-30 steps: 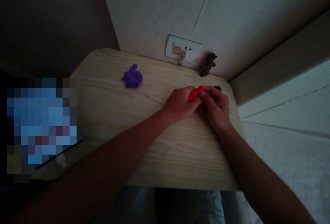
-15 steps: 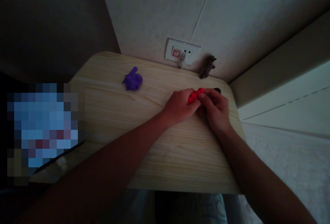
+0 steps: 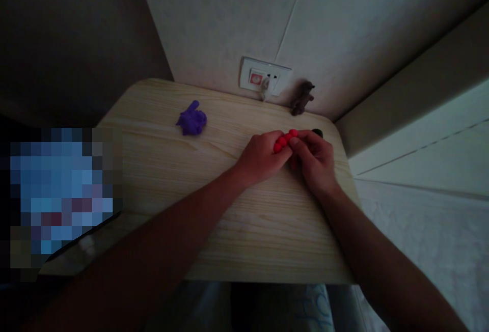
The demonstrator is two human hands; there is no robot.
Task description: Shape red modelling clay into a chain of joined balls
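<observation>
Both of my hands meet over the right half of the wooden table (image 3: 237, 230). Between them is a red lumpy piece of modelling clay (image 3: 281, 141), with several rounded bumps in a row. My left hand (image 3: 263, 156) is closed around its left part. The thumb and fingers of my right hand (image 3: 315, 156) pinch its right end. The underside of the red piece is hidden by my fingers. A small dark round object (image 3: 317, 132) shows just behind my right hand; its kind I cannot make out.
A purple modelling-clay figure (image 3: 192, 119) lies at the back left of the table. At the back right, a brown clay figure (image 3: 302, 99) stands near the wall. A wall socket (image 3: 265, 76) with a plug is behind the table. A blurred-out screen (image 3: 61, 194) is at the left.
The whole view has shifted slightly, so things sit a little further left. Both hands keep hold of the red clay piece, with only slight finger movement.
</observation>
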